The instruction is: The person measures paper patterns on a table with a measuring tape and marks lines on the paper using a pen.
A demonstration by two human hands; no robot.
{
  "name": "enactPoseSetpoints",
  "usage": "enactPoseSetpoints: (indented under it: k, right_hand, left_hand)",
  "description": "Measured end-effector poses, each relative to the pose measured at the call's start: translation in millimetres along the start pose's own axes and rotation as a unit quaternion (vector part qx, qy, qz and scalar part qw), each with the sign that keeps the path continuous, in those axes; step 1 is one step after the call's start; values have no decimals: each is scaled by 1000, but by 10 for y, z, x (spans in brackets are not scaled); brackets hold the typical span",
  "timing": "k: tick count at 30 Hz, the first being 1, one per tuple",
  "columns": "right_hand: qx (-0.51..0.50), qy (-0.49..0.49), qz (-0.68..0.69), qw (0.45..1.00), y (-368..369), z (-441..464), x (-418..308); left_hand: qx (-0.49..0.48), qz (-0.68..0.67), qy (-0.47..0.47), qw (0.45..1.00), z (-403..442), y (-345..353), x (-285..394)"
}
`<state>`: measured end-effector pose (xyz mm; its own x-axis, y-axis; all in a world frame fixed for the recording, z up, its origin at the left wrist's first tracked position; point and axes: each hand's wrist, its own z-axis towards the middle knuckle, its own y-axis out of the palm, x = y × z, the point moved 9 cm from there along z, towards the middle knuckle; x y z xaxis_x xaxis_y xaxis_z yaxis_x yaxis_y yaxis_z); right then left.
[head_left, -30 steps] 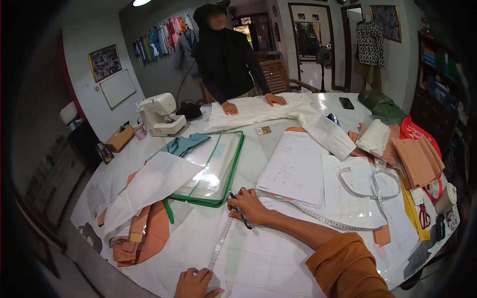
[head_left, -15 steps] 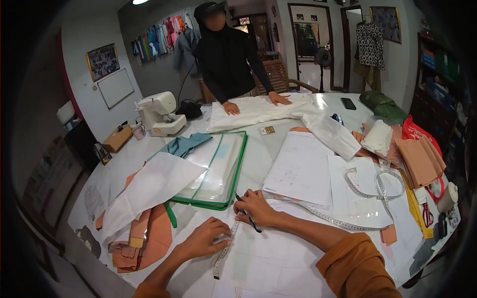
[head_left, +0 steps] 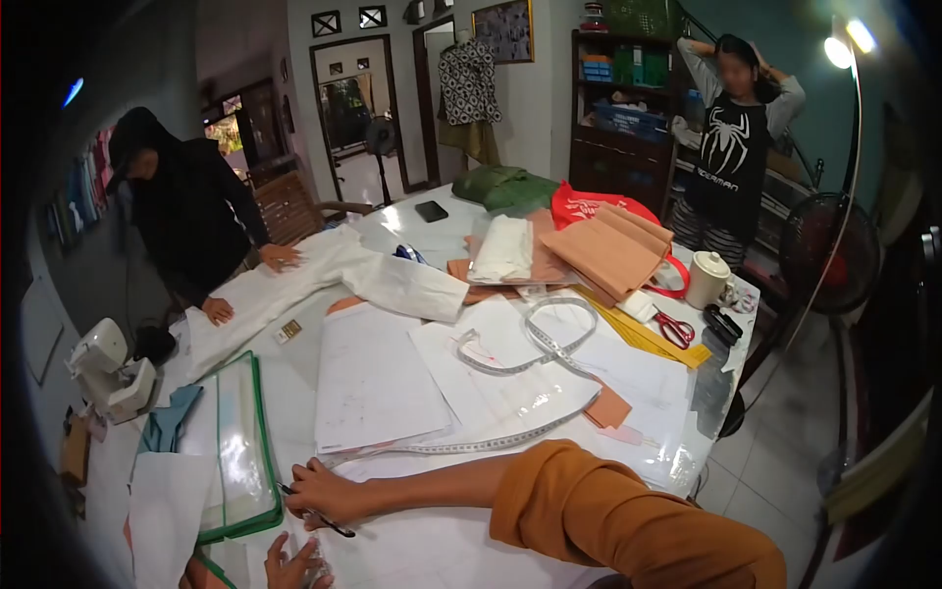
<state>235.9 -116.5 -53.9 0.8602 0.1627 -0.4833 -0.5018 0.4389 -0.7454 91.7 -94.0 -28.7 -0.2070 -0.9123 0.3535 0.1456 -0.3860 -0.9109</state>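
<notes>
My right hand (head_left: 329,493) is closed around a black pen (head_left: 332,527) and rests on white paper beside the green-edged clear folder (head_left: 265,461). The measuring tape (head_left: 471,447) runs rightward from near that hand, across the papers, and curls into a loop. Just below, at the bottom edge, my left hand (head_left: 292,564) has its fingers bent and partly spread; a piece of clear or pale tape shows by its fingertips, too blurred to tell whether it is gripped. White pattern sheets (head_left: 373,378) lie beyond my right hand.
A person in black (head_left: 186,196) leans over white fabric (head_left: 392,280) across the table. Another person (head_left: 731,147) stands at the right, hands behind the head. Brown fabric (head_left: 613,250), red scissors (head_left: 675,330), a yellow ruler (head_left: 638,329) and a sewing machine (head_left: 113,368) are also around.
The view has swung right, bringing the second person and a lamp into sight. My left hand has come up from the tape's end to beside my right hand, which still holds the pen.
</notes>
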Motion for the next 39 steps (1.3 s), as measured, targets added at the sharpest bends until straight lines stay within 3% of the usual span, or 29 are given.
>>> enactPoseSetpoints:
  k: [5,7,12,15,16,18,21,33,39]
  right_hand:
    - [2,-9,-12,1000,71,19,29]
    - [13,-16,-25,999,121,31,94]
    - [22,-34,-40,998,148,101,-37]
    - [7,-10,-43,999,139,48,121]
    - [40,-31,24,998,94,28,72]
    - [28,-18,-24,999,132,52,85]
    - [33,-12,-6,999,67,-12,73]
    - [48,-27,6,998,70,18,44]
    - [22,-32,-64,997,89,8,-8]
  left_hand:
    - [-4,-10,-26,1000,-25,45,-36]
    - [0,-2,-76,997,-77,172,-302]
    - [-19,-15,-90,996,-140,-33,-39]
    - [-15,-10,-72,997,26,30,-25]
    - [-26,-6,-76,997,-37,55,-30]
    - [-27,-29,-79,996,-102,160,-218]
    - [-9,4,-4,1000,34,-7,114]
    - [-53,38,-22,998,31,-8,190]
    - [-69,44,-28,996,36,-4,203]
